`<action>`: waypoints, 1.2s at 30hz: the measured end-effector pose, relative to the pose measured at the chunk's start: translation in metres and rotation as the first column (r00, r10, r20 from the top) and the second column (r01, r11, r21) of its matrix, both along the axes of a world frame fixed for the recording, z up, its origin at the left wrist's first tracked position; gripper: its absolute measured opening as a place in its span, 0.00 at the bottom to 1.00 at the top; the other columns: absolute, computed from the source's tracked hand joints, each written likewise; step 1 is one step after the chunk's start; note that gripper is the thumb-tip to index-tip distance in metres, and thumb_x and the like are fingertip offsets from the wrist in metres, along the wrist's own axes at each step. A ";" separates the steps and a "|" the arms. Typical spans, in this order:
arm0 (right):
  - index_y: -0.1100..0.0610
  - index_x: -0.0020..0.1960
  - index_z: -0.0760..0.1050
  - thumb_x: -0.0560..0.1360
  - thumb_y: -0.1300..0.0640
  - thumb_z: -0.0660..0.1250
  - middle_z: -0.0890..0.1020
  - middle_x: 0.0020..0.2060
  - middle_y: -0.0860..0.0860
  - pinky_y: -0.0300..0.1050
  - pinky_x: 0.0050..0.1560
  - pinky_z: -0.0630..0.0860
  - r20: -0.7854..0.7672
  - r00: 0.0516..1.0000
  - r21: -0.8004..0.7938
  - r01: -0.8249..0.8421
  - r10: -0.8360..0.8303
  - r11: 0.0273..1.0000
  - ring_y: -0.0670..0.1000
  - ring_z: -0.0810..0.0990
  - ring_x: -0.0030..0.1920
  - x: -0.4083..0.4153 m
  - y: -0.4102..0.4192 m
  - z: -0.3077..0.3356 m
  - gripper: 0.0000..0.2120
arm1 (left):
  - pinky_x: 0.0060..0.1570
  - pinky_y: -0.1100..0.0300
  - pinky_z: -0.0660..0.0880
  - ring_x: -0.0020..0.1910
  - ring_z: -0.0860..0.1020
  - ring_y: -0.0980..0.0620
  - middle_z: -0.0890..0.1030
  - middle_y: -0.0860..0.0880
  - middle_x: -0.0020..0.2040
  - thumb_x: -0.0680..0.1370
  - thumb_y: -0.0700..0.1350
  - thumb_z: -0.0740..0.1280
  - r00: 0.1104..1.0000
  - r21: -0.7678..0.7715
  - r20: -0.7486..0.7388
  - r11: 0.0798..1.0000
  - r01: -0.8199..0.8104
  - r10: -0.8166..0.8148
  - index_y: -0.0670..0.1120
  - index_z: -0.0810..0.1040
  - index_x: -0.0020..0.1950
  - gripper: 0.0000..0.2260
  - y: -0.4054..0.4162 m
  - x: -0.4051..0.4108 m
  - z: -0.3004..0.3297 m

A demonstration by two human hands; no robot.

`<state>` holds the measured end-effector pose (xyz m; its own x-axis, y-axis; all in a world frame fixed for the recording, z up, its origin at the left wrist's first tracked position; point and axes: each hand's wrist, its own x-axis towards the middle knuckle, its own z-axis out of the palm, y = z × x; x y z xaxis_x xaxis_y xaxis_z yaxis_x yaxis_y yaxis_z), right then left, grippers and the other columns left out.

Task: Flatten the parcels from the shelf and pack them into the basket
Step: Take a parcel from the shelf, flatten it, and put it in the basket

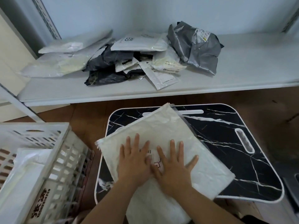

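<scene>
On the black marbled table [226, 143], a white parcel [161, 131] lies flat under both hands' straight, spread fingers [137, 143].

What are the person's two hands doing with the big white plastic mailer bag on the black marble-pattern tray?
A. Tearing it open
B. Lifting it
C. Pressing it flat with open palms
C: the left hand and right hand lie spread, fingers straight, on the white plastic mailer bag.
</scene>
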<state>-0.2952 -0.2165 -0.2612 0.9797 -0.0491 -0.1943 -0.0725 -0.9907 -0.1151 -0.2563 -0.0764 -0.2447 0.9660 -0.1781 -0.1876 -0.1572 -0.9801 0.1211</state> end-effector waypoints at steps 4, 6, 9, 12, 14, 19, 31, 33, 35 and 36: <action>0.43 0.72 0.67 0.71 0.23 0.49 0.63 0.75 0.58 0.84 0.56 0.53 -0.046 0.998 -0.047 0.040 -0.042 0.998 0.65 0.58 0.74 -0.021 -0.017 -0.019 0.37 | 0.70 0.35 0.47 0.77 0.50 0.40 0.54 0.47 0.79 0.78 0.63 0.46 0.996 0.035 -0.001 0.995 0.089 -0.089 0.60 0.56 0.77 0.27 0.001 -0.013 -0.036; 0.43 0.72 0.67 0.69 0.22 0.50 0.62 0.75 0.58 0.85 0.55 0.53 -0.067 0.997 -0.032 0.039 -0.041 0.999 0.66 0.57 0.75 -0.022 -0.021 -0.025 0.40 | 0.68 0.32 0.49 0.76 0.54 0.39 0.58 0.46 0.78 0.79 0.63 0.49 0.995 0.055 0.025 0.994 0.096 -0.098 0.58 0.59 0.76 0.26 0.004 -0.016 -0.047; 0.37 0.76 0.53 0.69 0.21 0.46 0.47 0.78 0.56 0.86 0.56 0.45 -0.089 0.996 -0.026 0.020 -0.022 0.999 0.65 0.42 0.76 -0.016 -0.021 -0.017 0.40 | 0.68 0.30 0.48 0.77 0.52 0.40 0.56 0.48 0.78 0.79 0.64 0.47 0.992 0.058 0.071 0.994 0.096 -0.100 0.59 0.56 0.77 0.26 0.005 -0.013 -0.049; 0.36 0.72 0.27 0.68 0.21 0.39 0.23 0.71 0.52 0.82 0.57 0.34 -0.156 0.988 -0.039 0.007 -0.013 0.999 0.60 0.19 0.69 -0.010 -0.022 -0.017 0.40 | 0.69 0.30 0.43 0.78 0.46 0.42 0.50 0.49 0.79 0.79 0.65 0.42 0.997 0.067 0.006 0.995 0.076 -0.076 0.61 0.50 0.77 0.27 0.005 -0.005 -0.048; 0.37 0.71 0.25 0.68 0.20 0.38 0.21 0.70 0.52 0.82 0.58 0.33 -0.176 0.984 -0.027 0.004 -0.009 1.000 0.60 0.18 0.68 -0.006 -0.022 -0.011 0.40 | 0.69 0.31 0.38 0.77 0.40 0.43 0.45 0.50 0.79 0.78 0.66 0.39 0.997 0.058 0.010 0.996 0.074 -0.074 0.62 0.45 0.77 0.27 0.005 0.000 -0.045; 0.36 0.75 0.55 0.71 0.22 0.45 0.52 0.78 0.54 0.84 0.58 0.48 -0.172 0.985 0.018 0.016 -0.012 1.000 0.63 0.48 0.77 -0.016 -0.034 -0.015 0.37 | 0.68 0.32 0.35 0.75 0.33 0.46 0.36 0.53 0.78 0.74 0.67 0.32 0.995 0.049 0.012 0.994 0.102 -0.102 0.65 0.36 0.74 0.28 0.010 -0.002 -0.040; 0.56 0.77 0.30 0.73 0.29 0.34 0.27 0.73 0.58 0.73 0.69 0.37 -0.242 0.895 -0.038 0.378 -0.375 0.925 0.61 0.23 0.71 -0.016 -0.062 0.001 0.43 | 0.63 0.27 0.30 0.70 0.23 0.51 0.23 0.58 0.71 0.71 0.71 0.32 0.970 0.086 -0.232 0.991 0.098 -0.075 0.68 0.25 0.68 0.28 0.017 -0.003 -0.022; 0.51 0.75 0.28 0.75 0.32 0.33 0.25 0.72 0.55 0.75 0.67 0.33 -0.172 0.955 -0.032 0.239 -0.241 0.970 0.60 0.22 0.70 -0.002 -0.051 0.004 0.37 | 0.63 0.27 0.32 0.71 0.24 0.51 0.23 0.58 0.72 0.75 0.70 0.37 0.967 0.082 -0.245 0.992 0.094 -0.071 0.68 0.25 0.68 0.27 0.017 -0.002 -0.022; 0.45 0.74 0.27 0.73 0.33 0.28 0.24 0.72 0.51 0.73 0.65 0.29 -0.120 0.992 -0.049 -0.033 0.027 0.998 0.57 0.20 0.70 0.015 -0.040 0.002 0.33 | 0.63 0.27 0.33 0.71 0.24 0.51 0.24 0.58 0.72 0.76 0.70 0.39 0.963 0.071 -0.260 0.993 0.092 -0.070 0.68 0.25 0.67 0.27 0.018 0.000 -0.020; 0.42 0.74 0.28 0.72 0.33 0.28 0.24 0.72 0.49 0.73 0.65 0.28 -0.148 0.981 -0.056 -0.131 0.121 0.990 0.57 0.20 0.69 0.023 -0.038 0.002 0.33 | 0.63 0.27 0.33 0.70 0.23 0.51 0.23 0.58 0.71 0.75 0.71 0.40 0.957 0.069 -0.279 0.993 0.101 -0.078 0.68 0.25 0.66 0.29 0.019 0.001 -0.020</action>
<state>-0.2725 -0.2541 -0.2595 0.9408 0.0559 -0.3342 0.0423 -0.9980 -0.0478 -0.2550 -0.0572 -0.2644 0.8559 -0.2343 -0.4611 -0.2163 -0.9719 0.0923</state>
